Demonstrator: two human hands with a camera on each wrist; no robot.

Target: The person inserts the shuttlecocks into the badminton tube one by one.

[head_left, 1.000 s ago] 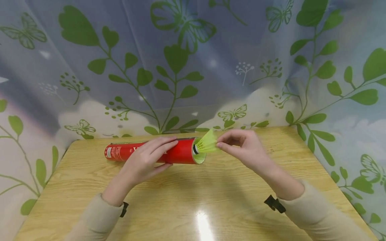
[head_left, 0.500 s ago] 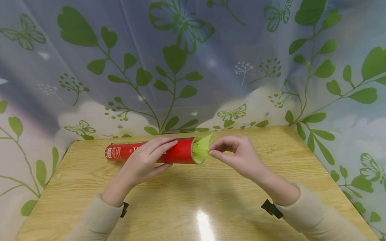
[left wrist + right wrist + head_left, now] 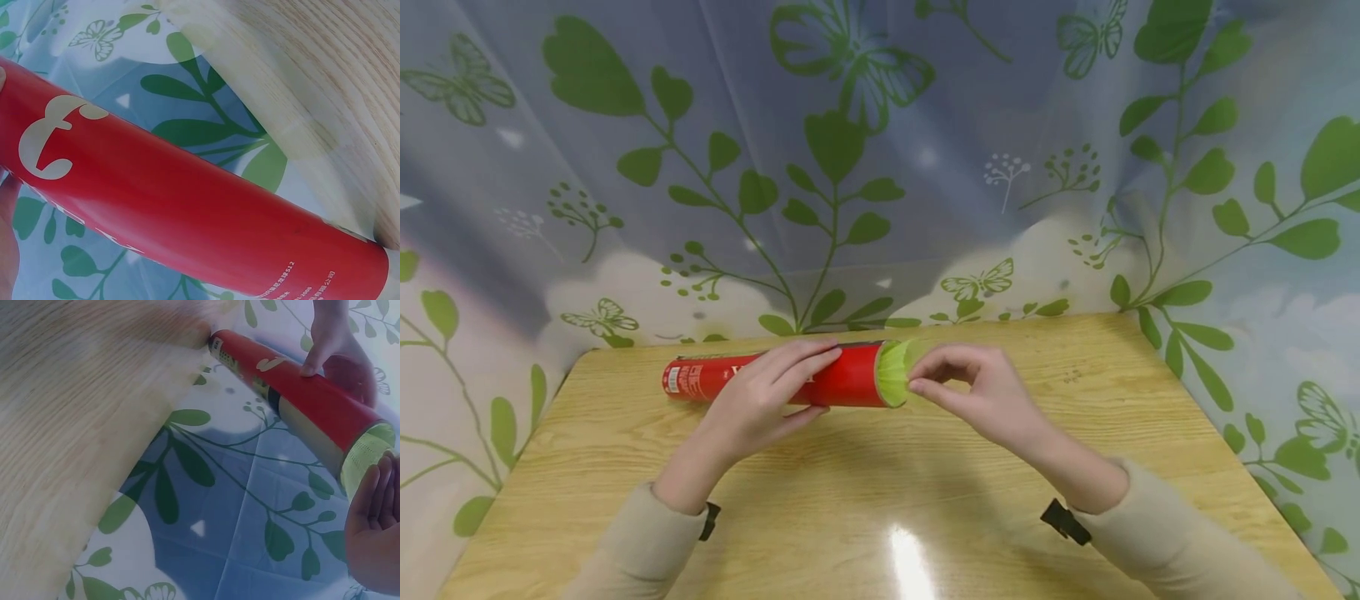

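A red cardboard shuttlecock tube point(image 3: 850, 377) lies on its side near the back of the table, its mouth facing right. My left hand point(image 3: 763, 400) grips it around the middle, fingers over the top and thumb on the near side. The yellow-green shuttlecock point(image 3: 892, 375) sits skirt outward in the tube's mouth, its cork hidden inside. My right hand point(image 3: 981, 387) pinches the skirt's edge between thumb and forefinger, right at the opening. In the left wrist view the tube point(image 3: 187, 187) fills much of the picture. In the right wrist view my right fingers point(image 3: 369, 487) overlap the mouth.
The wooden table point(image 3: 850, 508) carries a bright light reflection near its front. A curtain point(image 3: 880, 208) printed with leaves and butterflies stands behind the table and along both sides. Black straps point(image 3: 1065, 522) show at both sleeve cuffs.
My right hand has moved left, pushing the shuttlecock cork first into the tube until only the skirt's edge shows. My left hand and the tube have stayed almost still.
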